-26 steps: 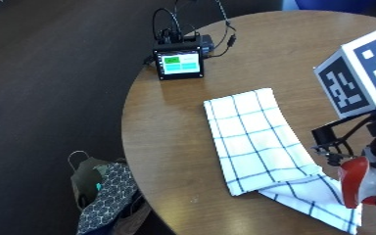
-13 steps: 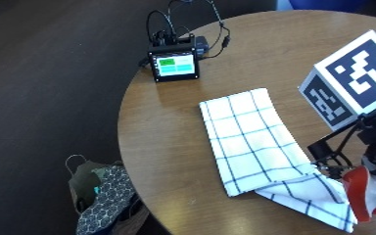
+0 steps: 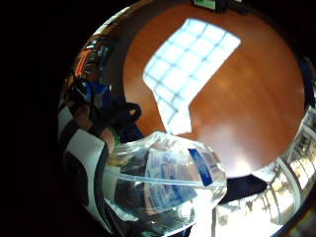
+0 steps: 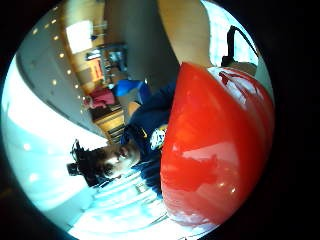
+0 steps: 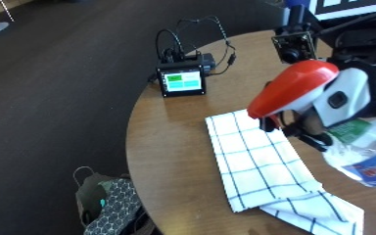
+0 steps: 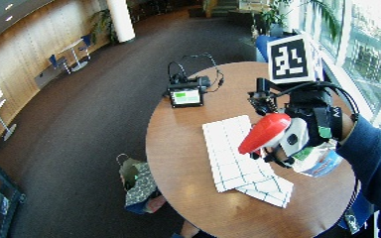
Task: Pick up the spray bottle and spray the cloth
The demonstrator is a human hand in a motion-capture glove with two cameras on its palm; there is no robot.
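The spray bottle (image 5: 331,103) hangs lifted above the surface (image 5: 175,147), in the right hand's (image 6: 319,121) grip, fingers curled round its neck. Its red nozzle aims left and downward at the checked cloth (image 5: 260,166) lying flat just beneath.

bottle (image 5: 344,122): red and white head, clear body, blue label
cloth (image 5: 260,166): white, dark blue grid
table (image 5: 168,147): brown wood
glove (image 6: 312,119): black
screen (image 5: 182,82): green
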